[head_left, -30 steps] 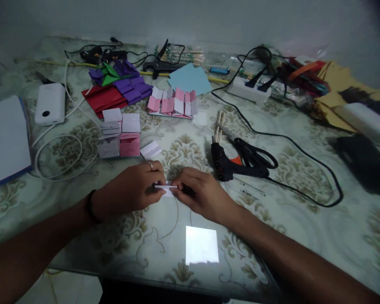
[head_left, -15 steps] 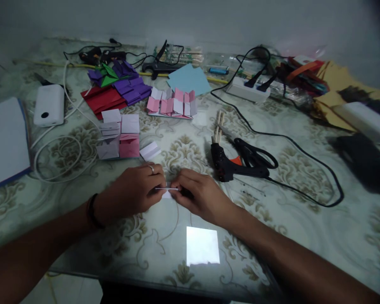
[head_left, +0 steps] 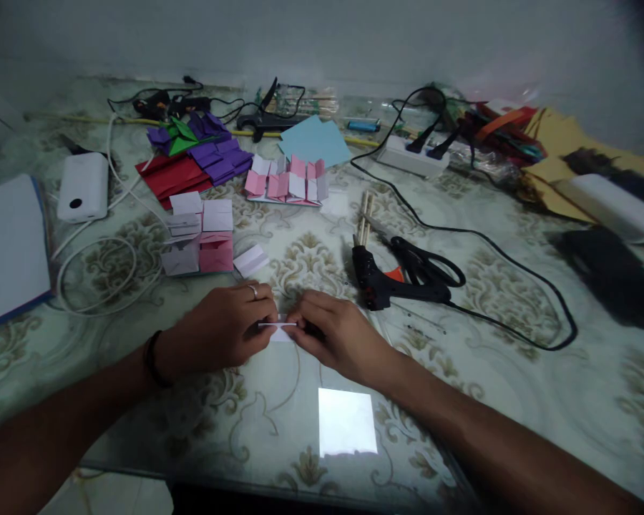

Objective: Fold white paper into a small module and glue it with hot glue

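My left hand and my right hand meet at the table's middle, both pinching a small folded white paper piece between their fingertips. The paper lies low against the patterned glass table. My left hand wears a ring and a dark wristband. Just beyond my left hand lie a loose folded white piece and a cluster of pink and white folded paper units. A black glue gun lies right of my right hand.
Black scissors and wooden sticks lie by the glue gun, whose cord loops right. Further back are pink folded units, red and purple paper, blue paper, a power strip. A white power bank and notebook sit left.
Both hands stay pinched on the small white paper with only slight finger shifts. The view has drifted a little, so the table's things sit slightly lower and left.
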Demonstrator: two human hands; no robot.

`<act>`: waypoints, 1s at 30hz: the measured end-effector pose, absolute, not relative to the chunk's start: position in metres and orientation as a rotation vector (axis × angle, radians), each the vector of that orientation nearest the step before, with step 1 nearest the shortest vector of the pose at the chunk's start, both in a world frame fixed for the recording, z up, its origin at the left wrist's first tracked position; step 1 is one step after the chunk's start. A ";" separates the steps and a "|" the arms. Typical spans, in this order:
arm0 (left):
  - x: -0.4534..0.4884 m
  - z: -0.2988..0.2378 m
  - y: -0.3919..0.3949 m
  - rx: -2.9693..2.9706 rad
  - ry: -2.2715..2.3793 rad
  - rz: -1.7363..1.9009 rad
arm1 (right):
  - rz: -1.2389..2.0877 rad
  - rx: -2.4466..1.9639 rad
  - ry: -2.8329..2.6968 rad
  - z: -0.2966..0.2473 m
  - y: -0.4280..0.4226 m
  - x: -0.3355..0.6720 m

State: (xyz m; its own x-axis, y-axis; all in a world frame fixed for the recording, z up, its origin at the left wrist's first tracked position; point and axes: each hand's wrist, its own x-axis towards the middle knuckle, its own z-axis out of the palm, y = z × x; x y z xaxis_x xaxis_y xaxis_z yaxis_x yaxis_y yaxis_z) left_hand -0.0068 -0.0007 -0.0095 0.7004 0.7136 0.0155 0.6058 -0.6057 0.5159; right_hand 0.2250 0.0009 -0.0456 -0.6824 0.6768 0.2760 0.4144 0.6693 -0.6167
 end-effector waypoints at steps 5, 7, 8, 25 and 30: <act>-0.006 -0.010 -0.002 2.453 1.003 0.308 | 0.711 -0.840 -2.370 -0.046 0.000 0.224; -0.006 -0.011 -0.002 2.478 1.003 0.303 | 0.719 -0.827 -2.343 -0.047 0.000 0.224; -0.006 -0.011 -0.002 2.490 1.002 0.298 | 0.726 -0.823 -2.332 -0.047 -0.001 0.224; -0.007 -0.017 -0.003 2.559 1.024 0.342 | 0.700 -0.793 -2.349 -0.045 0.000 0.223; -0.009 -0.015 -0.002 2.572 1.034 0.330 | 0.703 -0.796 -2.355 -0.044 0.000 0.224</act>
